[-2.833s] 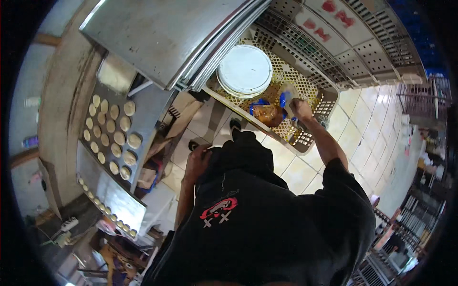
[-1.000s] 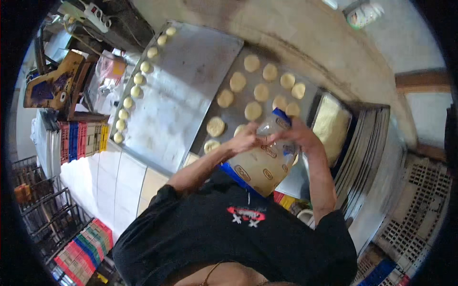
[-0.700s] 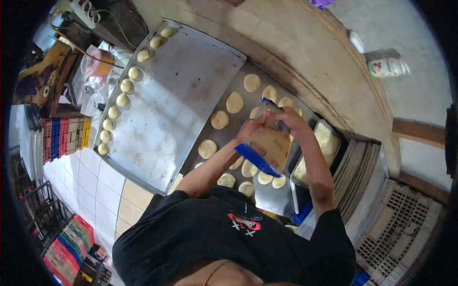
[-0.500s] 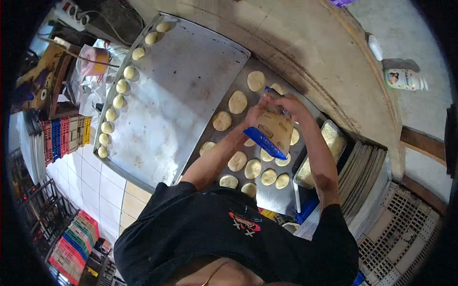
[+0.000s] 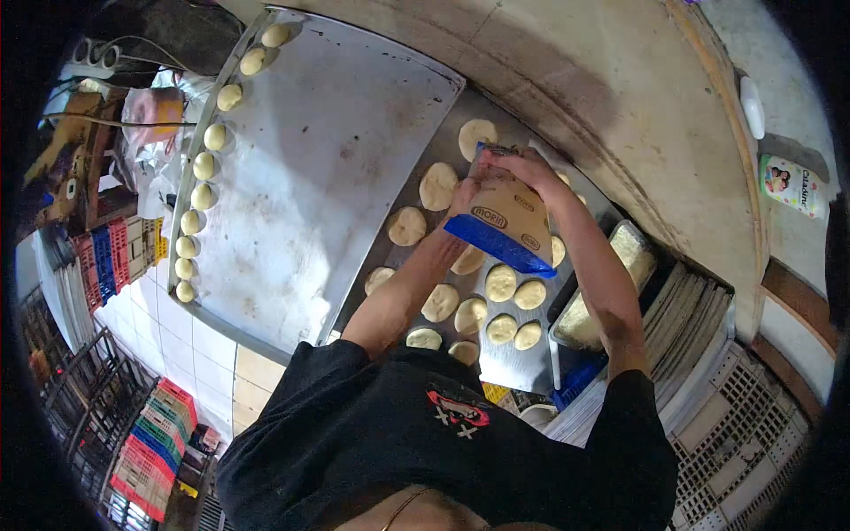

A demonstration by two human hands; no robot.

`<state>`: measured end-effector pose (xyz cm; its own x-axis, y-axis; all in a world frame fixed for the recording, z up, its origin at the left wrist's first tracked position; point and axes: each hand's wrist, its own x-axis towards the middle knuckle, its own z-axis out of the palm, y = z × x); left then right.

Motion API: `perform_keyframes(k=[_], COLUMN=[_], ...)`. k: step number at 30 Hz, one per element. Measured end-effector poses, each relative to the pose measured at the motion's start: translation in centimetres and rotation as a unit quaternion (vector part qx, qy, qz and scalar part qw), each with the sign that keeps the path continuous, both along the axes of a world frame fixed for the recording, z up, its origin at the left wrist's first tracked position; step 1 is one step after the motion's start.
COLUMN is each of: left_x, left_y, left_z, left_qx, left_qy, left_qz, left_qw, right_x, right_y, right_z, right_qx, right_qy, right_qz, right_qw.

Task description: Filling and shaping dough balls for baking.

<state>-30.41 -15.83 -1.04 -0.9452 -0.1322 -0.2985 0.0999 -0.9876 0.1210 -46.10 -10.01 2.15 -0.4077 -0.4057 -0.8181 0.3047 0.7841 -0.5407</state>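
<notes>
My left hand point(image 5: 464, 196) and my right hand point(image 5: 522, 166) are closed on the top end of a plastic bag point(image 5: 498, 216) with a tan body and blue bands, held over a metal tray point(image 5: 394, 257). Flattened dough discs point(image 5: 439, 186) lie on that tray, some hidden under the bag and my arms. My right fingers grip at the bag's narrow top, my left ones along its left side. Whether anything comes out of the bag is hidden.
A second metal tray point(image 5: 292, 177) at left has small dough balls point(image 5: 214, 137) along its edge. A rectangular pan point(image 5: 629, 257) of pale stuff, stacked trays point(image 5: 673, 327) and a crate point(image 5: 726, 425) are at right. A white-labelled container point(image 5: 792, 186) lies beyond the wooden edge.
Earlier my right hand reached into a crate; since then the view has turned to the trays, and both hands have raised the bag toward the tray's far side, tilting its top away from me.
</notes>
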Motion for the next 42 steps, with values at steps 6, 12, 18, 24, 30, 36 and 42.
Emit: perform_keyframes(k=[6, 12, 18, 24, 30, 36, 42], left_x=[0.5, -0.2, 0.0, 0.5, 1.3, 2.3, 1.2], left_y=[-2.2, -1.8, -1.9, -1.5, 0.3, -2.0, 1.2], left_z=[-0.3, -2.7, -1.9, -2.8, -2.1, 10.5, 4.9], left_qx=[-0.125, -0.231, -0.278, -0.158, -0.13, 0.002, -0.367], left_qy=[-0.184, -0.168, -0.141, -0.085, -0.109, -0.126, -0.203], left_qz=[-0.066, -0.065, -0.059, 0.014, -0.039, -0.294, -0.319], left_qw=[0.973, 0.956, 0.948, 0.984, 0.985, 0.948, 0.85], right_x=[0.2, 0.2, -0.4, 0.5, 1.0, 2.5, 3.5], right_y=[-0.1, -1.2, -0.3, -1.6, -0.6, 2.4, 9.3], right_z=[-2.8, -0.6, -2.9, -1.0, 0.3, 4.4, 5.1], right_qx=[-0.013, -0.013, -0.011, -0.019, 0.036, 0.035, -0.082], right_qy=[0.134, 0.175, 0.163, 0.146, 0.107, 0.032, -0.112], right_qz=[0.054, 0.085, 0.068, 0.052, 0.099, -0.025, -0.159], right_qw=[0.989, 0.981, 0.984, 0.988, 0.989, 0.999, 0.977])
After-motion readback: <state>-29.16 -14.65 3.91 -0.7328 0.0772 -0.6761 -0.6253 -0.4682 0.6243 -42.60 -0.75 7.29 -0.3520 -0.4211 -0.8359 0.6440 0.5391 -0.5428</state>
